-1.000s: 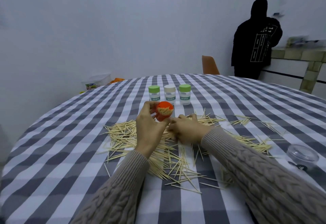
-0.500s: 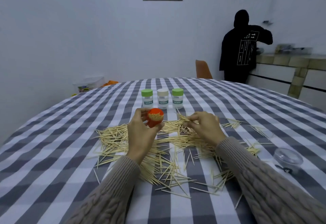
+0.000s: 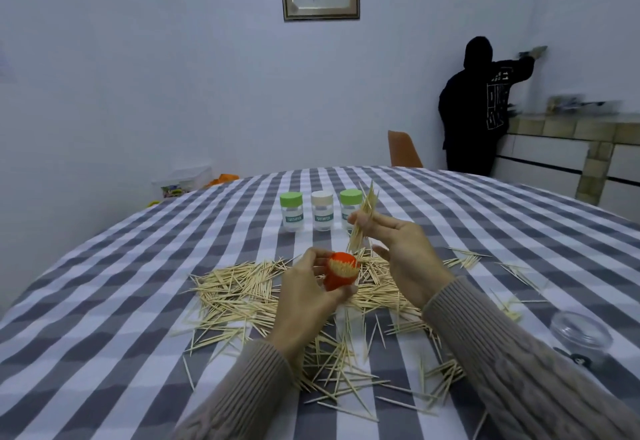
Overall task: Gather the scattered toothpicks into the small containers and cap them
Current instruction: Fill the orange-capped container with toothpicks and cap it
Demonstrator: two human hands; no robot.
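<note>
A round tabletop (image 3: 104, 301) in grey-and-white check fills a white-walled room, loose toothpicks (image 3: 242, 297) strewn mid-table before three capped jars (image 3: 322, 211). The left hand (image 3: 304, 297) grips an orange container (image 3: 341, 271), seemingly nearly full, mouth tilted up-right. Just above it, the right hand (image 3: 401, 249) pinches a bundle of toothpicks (image 3: 362, 221), long axis near-upright, lower ends aimed at that mouth.

We see an orange container (image 3: 341, 273) w/ toothpicks standing in it, uncapped, held tilted above scattered toothpicks (image 3: 239, 287); a raised bundle (image 3: 363, 218); three capped containers (image 3: 322, 211) upright behind.
</note>
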